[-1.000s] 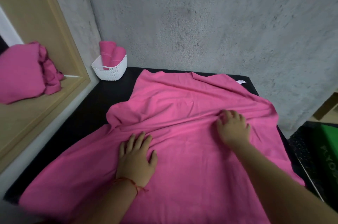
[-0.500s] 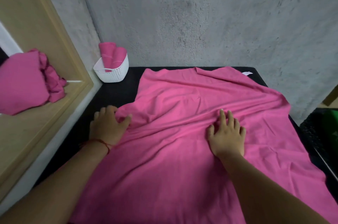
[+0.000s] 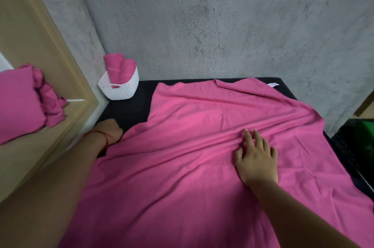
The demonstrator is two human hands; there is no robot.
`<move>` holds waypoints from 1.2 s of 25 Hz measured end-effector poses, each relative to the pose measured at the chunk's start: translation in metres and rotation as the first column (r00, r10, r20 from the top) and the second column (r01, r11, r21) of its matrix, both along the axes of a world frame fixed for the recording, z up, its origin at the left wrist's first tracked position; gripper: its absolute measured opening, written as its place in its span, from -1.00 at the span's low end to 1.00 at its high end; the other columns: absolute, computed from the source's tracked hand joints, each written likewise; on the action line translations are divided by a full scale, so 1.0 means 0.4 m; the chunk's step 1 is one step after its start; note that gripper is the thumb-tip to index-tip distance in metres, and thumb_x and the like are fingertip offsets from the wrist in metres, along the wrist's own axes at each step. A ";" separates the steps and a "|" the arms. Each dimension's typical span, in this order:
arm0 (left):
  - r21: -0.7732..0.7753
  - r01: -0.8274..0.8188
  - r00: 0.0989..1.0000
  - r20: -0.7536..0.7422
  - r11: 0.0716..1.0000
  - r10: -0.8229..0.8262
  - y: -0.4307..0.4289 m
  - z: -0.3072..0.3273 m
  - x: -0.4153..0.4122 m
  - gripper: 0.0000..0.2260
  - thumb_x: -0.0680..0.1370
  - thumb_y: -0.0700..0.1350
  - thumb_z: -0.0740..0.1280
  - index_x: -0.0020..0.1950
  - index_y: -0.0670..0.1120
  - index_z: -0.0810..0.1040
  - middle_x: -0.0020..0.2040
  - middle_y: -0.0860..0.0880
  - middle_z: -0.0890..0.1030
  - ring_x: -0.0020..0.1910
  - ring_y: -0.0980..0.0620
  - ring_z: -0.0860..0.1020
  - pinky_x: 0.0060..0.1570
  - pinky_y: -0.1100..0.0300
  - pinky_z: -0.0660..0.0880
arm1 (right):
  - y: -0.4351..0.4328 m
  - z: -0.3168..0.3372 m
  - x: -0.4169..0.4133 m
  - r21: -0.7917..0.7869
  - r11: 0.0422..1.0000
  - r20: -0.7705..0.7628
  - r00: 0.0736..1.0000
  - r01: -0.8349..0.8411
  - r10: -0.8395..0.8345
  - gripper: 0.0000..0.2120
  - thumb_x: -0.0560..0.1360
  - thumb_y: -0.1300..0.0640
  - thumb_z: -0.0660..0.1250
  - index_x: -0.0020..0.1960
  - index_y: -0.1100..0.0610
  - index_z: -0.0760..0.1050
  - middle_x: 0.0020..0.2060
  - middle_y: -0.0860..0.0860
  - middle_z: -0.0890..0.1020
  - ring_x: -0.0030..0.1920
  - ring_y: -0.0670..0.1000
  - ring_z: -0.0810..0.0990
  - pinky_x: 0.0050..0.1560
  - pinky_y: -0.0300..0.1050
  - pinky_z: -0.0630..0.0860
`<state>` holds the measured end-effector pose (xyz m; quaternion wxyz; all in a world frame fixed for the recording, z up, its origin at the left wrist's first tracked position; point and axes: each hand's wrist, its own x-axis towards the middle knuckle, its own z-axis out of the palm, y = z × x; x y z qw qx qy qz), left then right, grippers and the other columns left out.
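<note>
Left hand [image 3: 109,130] moved to pink cloth [image 3: 202,146] left edge, perhaps gripping it, fold flattened

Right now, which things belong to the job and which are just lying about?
In use: pink cloth, left hand at its edge, right hand flat on it.
Lying about: white basket of rolled towels, pink bundle at far left.

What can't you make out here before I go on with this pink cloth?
Head view only.
Left hand: fingers hidden behind its own back, so its grip on the pink cloth is unclear.
Cloth's near edge: cut off by the frame bottom.
White tag: too small to read.
</note>
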<state>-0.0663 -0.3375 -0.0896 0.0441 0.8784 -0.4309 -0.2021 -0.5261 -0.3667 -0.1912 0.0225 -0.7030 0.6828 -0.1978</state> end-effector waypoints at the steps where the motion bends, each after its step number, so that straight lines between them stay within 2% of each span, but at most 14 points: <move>1: -0.086 0.054 0.999 0.002 0.995 -0.054 -0.047 -0.009 -0.024 -0.69 0.57 -0.05 0.21 -0.18 -0.22 0.63 -0.03 -0.28 0.68 -0.04 -0.24 0.64 -0.08 0.10 0.53 | -0.003 0.000 0.000 0.006 1.000 -0.012 1.000 0.003 -0.003 -0.32 0.55 -0.19 0.06 0.66 -0.09 0.24 0.63 0.05 0.33 0.55 0.18 0.33 0.51 0.31 0.26; 4: -0.222 0.121 0.991 -0.031 0.967 -0.131 -0.177 -0.050 -0.095 -0.63 0.68 -0.03 0.22 0.06 -0.31 0.66 0.12 -0.32 0.65 0.15 -0.29 0.60 0.14 0.01 0.52 | -0.007 -0.005 -0.006 0.010 1.000 -0.062 0.998 0.011 -0.010 -0.35 0.55 -0.18 0.08 0.63 -0.10 0.30 0.61 0.03 0.36 0.53 0.17 0.36 0.47 0.30 0.30; 6: -0.231 0.079 0.994 -0.052 0.970 -0.093 -0.263 -0.083 -0.096 -0.52 0.68 0.10 0.23 0.15 -0.31 0.66 0.18 -0.33 0.64 0.20 -0.30 0.59 0.19 0.01 0.49 | -0.008 -0.014 -0.007 0.004 1.000 -0.054 0.998 0.018 -0.018 -0.36 0.55 -0.18 0.10 0.62 -0.10 0.33 0.59 0.02 0.39 0.52 0.17 0.38 0.46 0.28 0.32; 8: -0.222 -0.001 0.990 -0.136 0.975 -0.030 -0.332 -0.100 -0.081 -0.49 0.59 0.18 0.36 0.12 -0.29 0.67 0.12 -0.31 0.66 0.14 -0.29 0.62 0.07 0.05 0.48 | -0.006 -0.021 -0.005 -0.005 1.000 -0.072 0.997 0.024 -0.024 -0.36 0.55 -0.18 0.10 0.62 -0.11 0.34 0.58 0.01 0.41 0.52 0.16 0.38 0.46 0.27 0.31; 11: -0.284 -0.030 0.987 -0.159 0.958 -0.016 -0.402 -0.088 -0.110 -0.70 0.40 0.03 0.43 -0.08 -0.20 0.67 -0.06 -0.22 0.67 0.02 -0.26 0.65 -0.08 0.09 0.47 | -0.016 -0.022 -0.006 -0.018 0.999 -0.078 0.996 0.032 -0.033 -0.36 0.54 -0.17 0.10 0.61 -0.10 0.36 0.57 -0.01 0.43 0.52 0.15 0.39 0.46 0.25 0.32; 14: -0.472 0.243 0.969 0.150 0.847 -0.195 -0.405 -0.073 -0.243 -0.76 0.45 -0.09 0.31 0.01 -0.10 0.71 0.01 -0.22 0.63 0.02 -0.29 0.60 -0.03 -0.06 0.55 | -0.016 -0.023 -0.007 -0.005 1.000 -0.100 0.995 0.029 -0.030 -0.36 0.54 -0.17 0.10 0.62 -0.10 0.36 0.57 -0.02 0.43 0.51 0.14 0.39 0.46 0.26 0.32; 16: -0.386 0.563 0.799 0.480 0.730 -0.363 -0.375 -0.108 -0.353 -0.79 0.53 -0.09 0.28 0.05 -0.02 0.70 0.06 -0.14 0.57 0.07 -0.24 0.53 -0.02 -0.08 0.49 | -0.016 -0.022 -0.006 0.002 1.000 -0.094 0.995 0.027 -0.026 -0.35 0.54 -0.17 0.11 0.61 -0.08 0.37 0.56 -0.02 0.44 0.50 0.14 0.40 0.45 0.27 0.32; 18: -0.267 0.741 0.633 0.584 0.616 -0.509 -0.327 -0.149 -0.429 -0.73 0.52 0.01 0.20 -0.01 0.00 0.69 0.06 -0.04 0.53 0.11 -0.15 0.48 -0.01 -0.04 0.48 | -0.012 -0.024 -0.006 -0.001 1.000 -0.097 0.995 0.026 -0.026 -0.36 0.53 -0.16 0.14 0.59 -0.06 0.41 0.55 -0.01 0.46 0.48 0.15 0.42 0.42 0.28 0.34; 20: -0.432 0.719 0.693 0.386 0.544 -0.609 -0.312 -0.160 -0.424 -0.66 0.53 0.04 0.13 -0.06 -0.01 0.69 0.01 0.01 0.55 0.04 -0.08 0.52 0.00 -0.03 0.55 | -0.013 -0.021 -0.005 0.000 1.000 -0.102 0.995 0.020 -0.019 -0.37 0.53 -0.16 0.15 0.58 -0.06 0.42 0.54 -0.01 0.46 0.47 0.15 0.43 0.42 0.29 0.33; 21: -0.541 0.630 0.751 0.243 0.556 -0.614 -0.323 -0.149 -0.408 -0.68 0.55 0.01 0.15 -0.06 -0.02 0.70 -0.01 0.02 0.59 0.00 -0.06 0.57 0.02 -0.01 0.57 | -0.015 -0.018 -0.005 0.004 1.000 -0.106 0.994 0.018 -0.018 -0.38 0.54 -0.16 0.15 0.58 -0.07 0.42 0.54 -0.02 0.46 0.47 0.14 0.42 0.43 0.28 0.33; 24: -0.682 0.208 0.931 -0.081 0.701 -0.356 -0.395 -0.105 -0.349 -0.83 0.59 -0.16 0.31 0.11 -0.07 0.65 -0.01 -0.08 0.70 0.00 -0.11 0.67 0.07 0.10 0.57 | -0.014 -0.015 -0.004 0.020 1.000 -0.118 0.993 0.023 -0.020 -0.38 0.55 -0.17 0.14 0.58 -0.08 0.41 0.55 -0.04 0.44 0.49 0.14 0.39 0.45 0.28 0.31; 27: -0.456 0.125 0.972 -0.120 0.881 -0.200 -0.474 -0.093 -0.307 -0.54 0.57 0.08 0.43 0.35 -0.18 0.56 0.21 -0.18 0.65 0.21 -0.20 0.62 0.19 0.05 0.54 | -0.014 -0.014 -0.004 0.031 0.999 -0.117 0.993 0.027 -0.023 -0.38 0.56 -0.17 0.12 0.60 -0.10 0.38 0.57 -0.05 0.42 0.52 0.13 0.36 0.47 0.28 0.28; 28: -0.348 0.139 0.974 -0.121 0.927 -0.191 -0.491 -0.091 -0.304 -0.49 0.56 0.16 0.43 0.30 -0.22 0.59 0.19 -0.20 0.65 0.20 -0.21 0.62 0.11 0.06 0.53 | -0.012 -0.013 -0.003 0.035 0.999 -0.116 0.993 0.026 -0.022 -0.38 0.56 -0.17 0.12 0.60 -0.10 0.38 0.57 -0.05 0.42 0.52 0.13 0.36 0.48 0.29 0.28; 30: -0.259 0.107 0.958 -0.232 0.960 -0.170 -0.514 -0.083 -0.300 -0.60 0.52 0.18 0.48 0.02 -0.17 0.68 -0.07 -0.16 0.67 -0.06 -0.16 0.63 -0.19 0.13 0.47 | -0.010 -0.008 0.000 0.034 0.999 -0.109 0.994 0.024 -0.020 -0.38 0.55 -0.17 0.13 0.59 -0.09 0.41 0.56 -0.04 0.44 0.51 0.14 0.38 0.47 0.29 0.29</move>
